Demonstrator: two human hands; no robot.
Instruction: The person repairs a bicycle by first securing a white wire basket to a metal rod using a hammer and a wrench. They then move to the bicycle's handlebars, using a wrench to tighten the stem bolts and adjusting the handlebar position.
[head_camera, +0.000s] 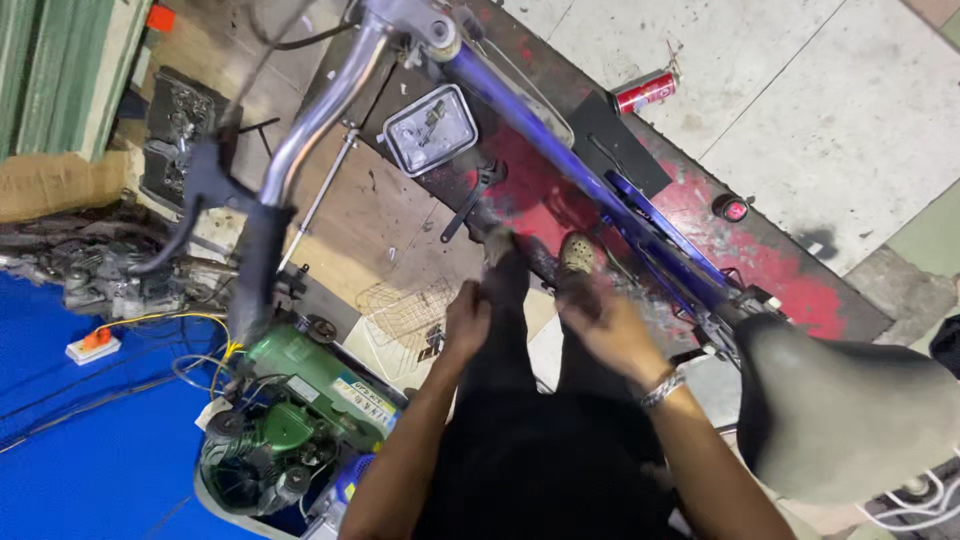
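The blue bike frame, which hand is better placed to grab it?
Probably the right hand: it is closer to the blue bike frame, which runs along its side. The left hand is farther from it, by the dark trousers.

Even, fairly bright overhead light with soft shadows. The right hand (605, 325) smears with motion blur, the handlebar (300, 140) gleams with glare, and the edges bend slightly.

pale floor tiles (800, 90) spread far beyond the fingers, edged by a dark board smeared with red paint (760, 260). off to the left of the fingers lie a blue tarp (90, 450) and green corrugated sheeting (50, 70).
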